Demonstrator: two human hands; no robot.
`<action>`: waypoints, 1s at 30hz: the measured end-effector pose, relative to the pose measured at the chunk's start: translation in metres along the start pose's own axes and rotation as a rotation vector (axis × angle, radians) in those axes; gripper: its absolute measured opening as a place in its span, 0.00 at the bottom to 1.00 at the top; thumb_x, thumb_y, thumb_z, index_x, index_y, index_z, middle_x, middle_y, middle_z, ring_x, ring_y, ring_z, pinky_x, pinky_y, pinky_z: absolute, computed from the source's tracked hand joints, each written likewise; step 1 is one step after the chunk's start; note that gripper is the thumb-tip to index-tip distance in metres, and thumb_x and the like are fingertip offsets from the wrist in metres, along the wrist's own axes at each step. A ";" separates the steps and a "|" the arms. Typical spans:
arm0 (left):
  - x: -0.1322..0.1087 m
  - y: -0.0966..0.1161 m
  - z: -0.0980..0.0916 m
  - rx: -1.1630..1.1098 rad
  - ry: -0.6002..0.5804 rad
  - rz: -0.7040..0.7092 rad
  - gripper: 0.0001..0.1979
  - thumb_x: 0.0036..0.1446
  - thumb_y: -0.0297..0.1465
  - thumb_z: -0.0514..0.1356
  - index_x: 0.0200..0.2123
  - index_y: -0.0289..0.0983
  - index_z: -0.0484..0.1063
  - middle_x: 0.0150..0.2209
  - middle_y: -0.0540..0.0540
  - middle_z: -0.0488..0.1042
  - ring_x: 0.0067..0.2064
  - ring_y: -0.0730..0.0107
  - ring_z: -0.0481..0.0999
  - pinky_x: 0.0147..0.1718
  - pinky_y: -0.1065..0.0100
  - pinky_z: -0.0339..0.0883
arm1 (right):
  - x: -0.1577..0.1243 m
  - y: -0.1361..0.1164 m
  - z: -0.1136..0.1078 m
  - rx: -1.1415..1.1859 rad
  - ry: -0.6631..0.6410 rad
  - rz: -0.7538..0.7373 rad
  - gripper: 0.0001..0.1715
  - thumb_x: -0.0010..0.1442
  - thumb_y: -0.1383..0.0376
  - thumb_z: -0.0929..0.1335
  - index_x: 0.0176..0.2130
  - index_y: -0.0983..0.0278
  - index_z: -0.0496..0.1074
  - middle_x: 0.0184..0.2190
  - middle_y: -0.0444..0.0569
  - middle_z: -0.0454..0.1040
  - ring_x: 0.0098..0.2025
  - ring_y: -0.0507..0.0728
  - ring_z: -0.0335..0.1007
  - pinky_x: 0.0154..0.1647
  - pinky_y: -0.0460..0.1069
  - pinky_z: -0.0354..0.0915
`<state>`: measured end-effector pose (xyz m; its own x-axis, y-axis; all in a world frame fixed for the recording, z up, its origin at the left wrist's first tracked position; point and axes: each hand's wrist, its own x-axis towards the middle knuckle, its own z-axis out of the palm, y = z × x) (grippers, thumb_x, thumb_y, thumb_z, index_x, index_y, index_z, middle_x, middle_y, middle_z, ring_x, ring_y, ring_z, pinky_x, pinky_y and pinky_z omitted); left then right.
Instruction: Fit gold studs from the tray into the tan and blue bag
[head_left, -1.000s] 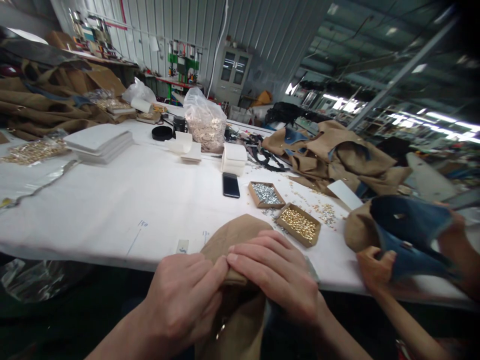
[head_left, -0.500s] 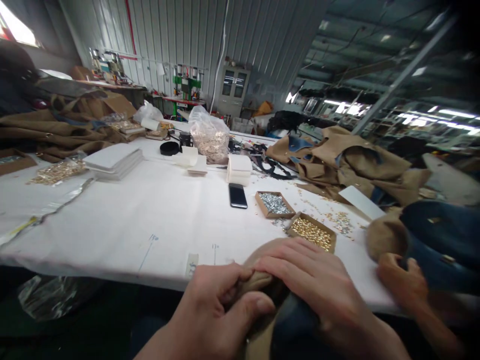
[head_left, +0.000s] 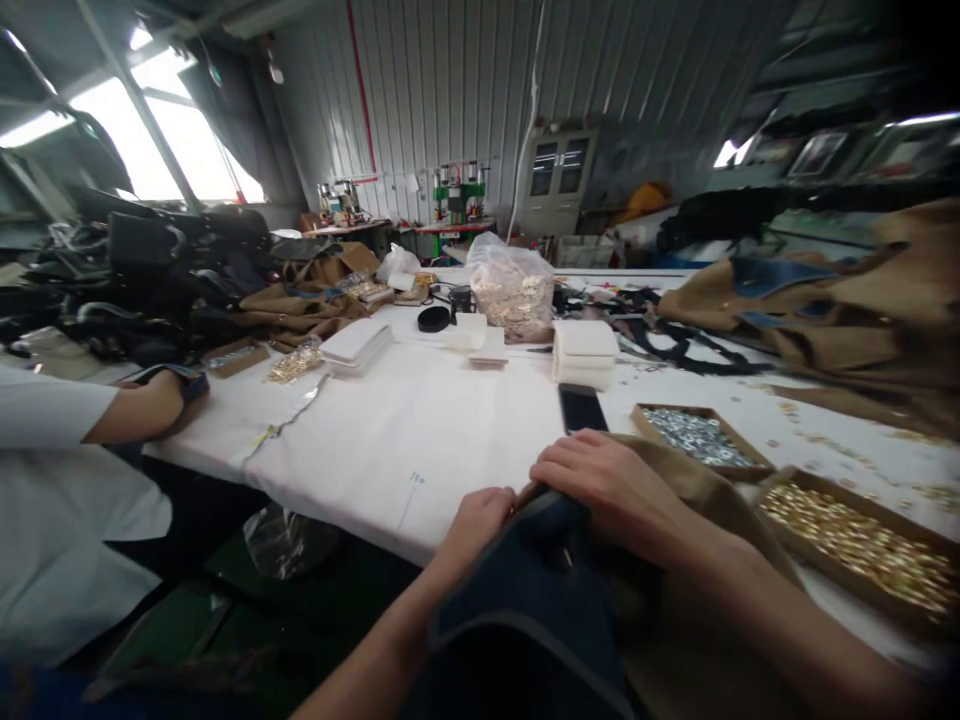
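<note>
My left hand is closed on the edge of a tan fabric piece with a dark navy lining, at the table's near edge. My right hand lies over the same piece with its fingers curled down onto the fabric. The navy side faces me and hides the lower part of both hands. A black phone lies just beyond my right hand.
Two shallow cardboard trays hold silver studs and gold studs to the right. A white-covered table carries stacked white boxes, a clear bag of hardware and tan garments. Another person's arm rests on the table at left.
The view has swung left and closer to the table. The piece is now turned with its navy lining toward me. The hands of the person on the right have left the view; a person at left appears.
</note>
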<state>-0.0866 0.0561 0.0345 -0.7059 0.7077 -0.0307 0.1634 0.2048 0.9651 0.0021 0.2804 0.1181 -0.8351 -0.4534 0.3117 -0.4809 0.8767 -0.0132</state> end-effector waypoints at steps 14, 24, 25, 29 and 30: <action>0.003 -0.020 -0.051 -0.642 0.129 -0.219 0.46 0.43 0.48 0.86 0.61 0.29 0.84 0.55 0.30 0.86 0.52 0.53 0.86 0.52 0.67 0.79 | 0.031 0.043 0.033 0.150 -0.408 0.424 0.20 0.62 0.73 0.70 0.48 0.60 0.88 0.47 0.57 0.88 0.51 0.66 0.85 0.42 0.52 0.63; 0.075 -0.071 -0.087 -0.600 0.120 -0.555 0.42 0.56 0.20 0.77 0.73 0.41 0.75 0.58 0.43 0.85 0.47 0.64 0.89 0.42 0.77 0.86 | 0.002 0.064 0.056 0.340 -0.401 0.275 0.13 0.70 0.60 0.71 0.51 0.56 0.84 0.50 0.47 0.87 0.47 0.60 0.80 0.34 0.49 0.59; 0.078 -0.066 -0.083 -0.608 0.138 -0.539 0.39 0.58 0.19 0.75 0.72 0.41 0.76 0.60 0.43 0.84 0.48 0.66 0.89 0.43 0.78 0.86 | 0.001 0.067 0.057 0.351 -0.398 0.266 0.13 0.71 0.59 0.71 0.50 0.56 0.84 0.50 0.46 0.87 0.47 0.60 0.80 0.33 0.49 0.59; 0.105 -0.039 -0.068 -0.540 0.180 -0.505 0.27 0.62 0.20 0.73 0.63 0.42 0.81 0.67 0.46 0.81 0.56 0.62 0.88 0.46 0.76 0.88 | 0.003 0.079 0.058 0.382 -0.392 0.211 0.11 0.71 0.57 0.71 0.47 0.56 0.84 0.48 0.46 0.86 0.44 0.60 0.79 0.32 0.50 0.60; 0.116 -0.032 -0.065 -0.510 0.186 -0.499 0.26 0.63 0.21 0.73 0.62 0.42 0.82 0.66 0.46 0.81 0.56 0.61 0.88 0.46 0.76 0.88 | 0.004 0.082 0.057 0.393 -0.394 0.200 0.09 0.70 0.58 0.72 0.46 0.55 0.83 0.46 0.45 0.86 0.43 0.60 0.79 0.31 0.50 0.61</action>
<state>-0.2181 0.0875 0.0171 -0.7252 0.4771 -0.4965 -0.5165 0.0999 0.8504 -0.0563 0.3413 0.0639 -0.9199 -0.3770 -0.1083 -0.3042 0.8600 -0.4097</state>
